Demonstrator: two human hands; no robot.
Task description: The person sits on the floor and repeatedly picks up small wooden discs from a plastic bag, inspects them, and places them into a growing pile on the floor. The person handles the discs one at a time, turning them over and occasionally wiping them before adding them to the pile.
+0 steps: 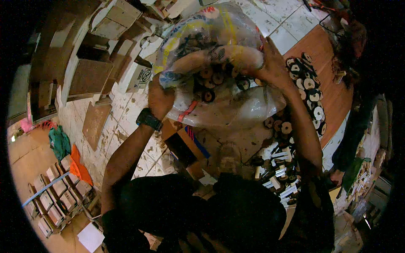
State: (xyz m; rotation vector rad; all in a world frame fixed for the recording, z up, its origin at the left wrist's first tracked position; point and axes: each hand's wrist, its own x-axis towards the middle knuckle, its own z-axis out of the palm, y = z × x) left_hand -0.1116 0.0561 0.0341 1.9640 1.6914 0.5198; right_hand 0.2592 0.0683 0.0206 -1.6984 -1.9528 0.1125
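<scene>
A large translucent plastic sack (236, 110) with yellow and red markings lies in front of me, its mouth spread toward me. Inside it are several small round discs with centre holes (208, 96), brown and dark-edged. My left hand (161, 100), with a dark watch on the wrist, is closed on the left side of the sack's rim; its fingers are partly hidden by the plastic. On the right, my right hand (272, 69) grips the opposite side of the rim, its fingertips partly out of sight.
Similar discs (314, 97) lie in rows on a brown board (333, 84) at the right. Loose discs and pale pieces (280, 173) are scattered near my right knee. An open cardboard box (185, 145) stands below the sack. Wooden cabinet-like pieces (90, 76) stand at the left.
</scene>
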